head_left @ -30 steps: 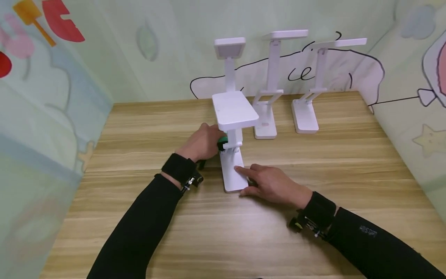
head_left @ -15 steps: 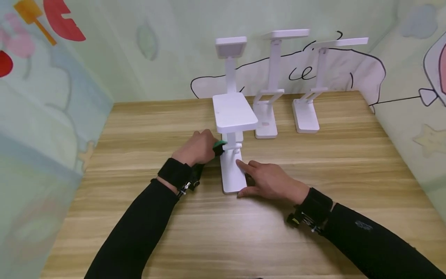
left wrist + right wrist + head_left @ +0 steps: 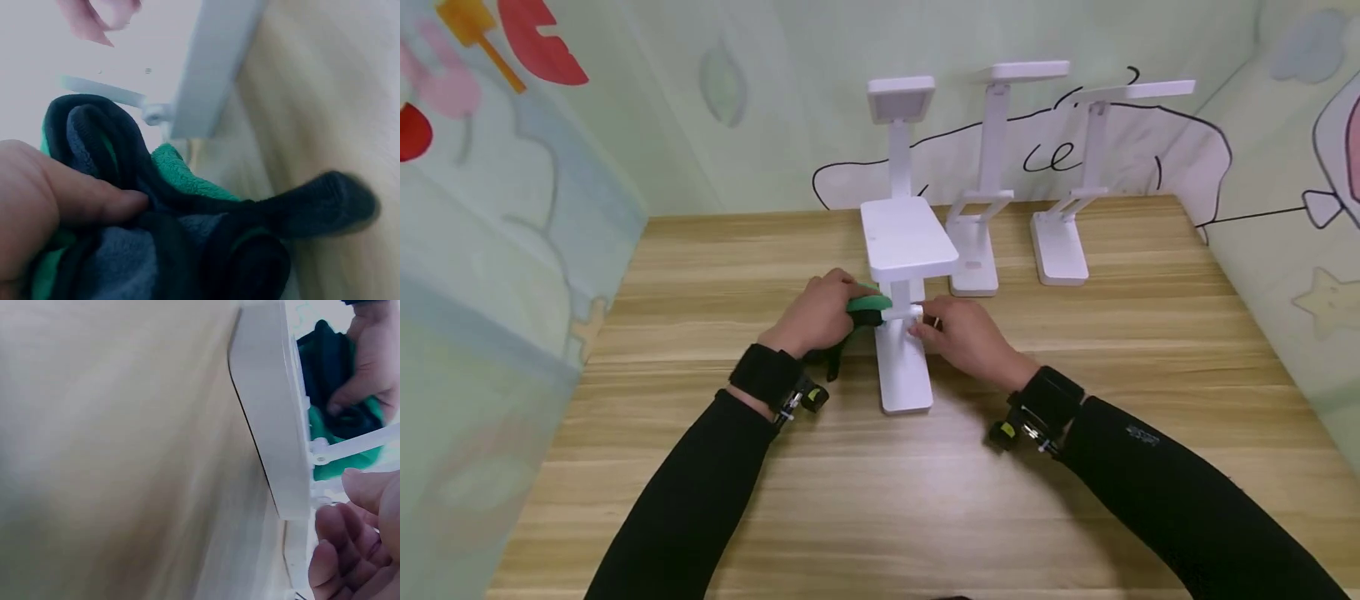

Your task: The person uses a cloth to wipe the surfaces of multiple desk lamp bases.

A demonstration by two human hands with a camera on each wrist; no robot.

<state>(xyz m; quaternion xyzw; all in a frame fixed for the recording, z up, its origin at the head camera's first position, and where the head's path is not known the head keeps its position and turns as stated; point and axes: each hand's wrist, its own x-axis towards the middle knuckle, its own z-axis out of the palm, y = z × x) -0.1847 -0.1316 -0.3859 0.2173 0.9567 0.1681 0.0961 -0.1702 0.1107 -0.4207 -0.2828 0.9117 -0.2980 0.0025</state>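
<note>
A white folding desk lamp [image 3: 904, 375] stands upright on the wooden table, its flat head above its base. At its left side my left hand [image 3: 816, 315] grips a bunched green and dark cloth [image 3: 867, 304], right at the lamp's hinge. The left wrist view shows the thumb pressed on the dark side of the cloth [image 3: 125, 250]. On the lamp's other side is my right hand [image 3: 970, 337], its fingertips by the hinge. In the right wrist view the fingers of that hand [image 3: 359, 544] are loosely curled beside the white arm, with nothing visible between them.
Behind the lamp stands another white lamp [image 3: 900, 100], partly hidden by it. Two more white lamps, a middle one [image 3: 973, 254] and a right one [image 3: 1060, 250], stand along the back edge. Printed fabric walls [image 3: 737, 133] enclose the table [image 3: 737, 500].
My right hand has left the lamp's base and moved up to the hinge. My left hand has shifted slightly left, and more of the green cloth shows.
</note>
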